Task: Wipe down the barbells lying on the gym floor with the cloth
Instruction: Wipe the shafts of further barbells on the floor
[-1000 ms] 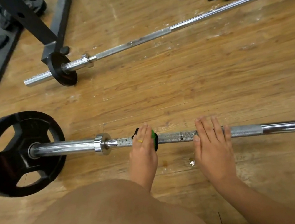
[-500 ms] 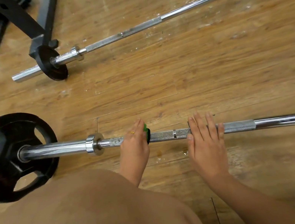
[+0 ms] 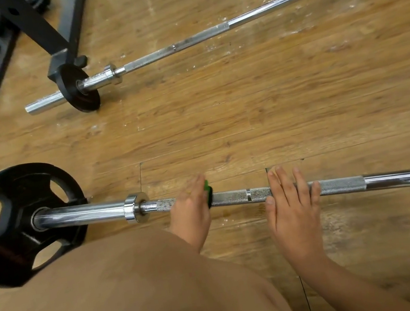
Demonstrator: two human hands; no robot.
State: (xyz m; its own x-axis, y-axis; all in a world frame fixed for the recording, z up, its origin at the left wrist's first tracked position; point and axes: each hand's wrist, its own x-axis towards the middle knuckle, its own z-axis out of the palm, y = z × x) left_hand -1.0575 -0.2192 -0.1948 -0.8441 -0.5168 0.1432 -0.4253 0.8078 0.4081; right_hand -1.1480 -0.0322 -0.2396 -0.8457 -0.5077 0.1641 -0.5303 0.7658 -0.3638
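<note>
Lying under left hand (image 3: pixel 191 210), cloth (image 3: pixel 208 194)

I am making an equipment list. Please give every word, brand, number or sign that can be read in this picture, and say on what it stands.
No text can be read.
Big plate: no mark is sharp enough to read.
Small plate, near bar, far bar, cloth: no marking shows.

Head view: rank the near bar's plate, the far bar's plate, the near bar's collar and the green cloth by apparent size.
1. Near plate
2. Far plate, though farther away
3. Collar
Cloth: unranked, mostly hidden under the left hand.
</note>
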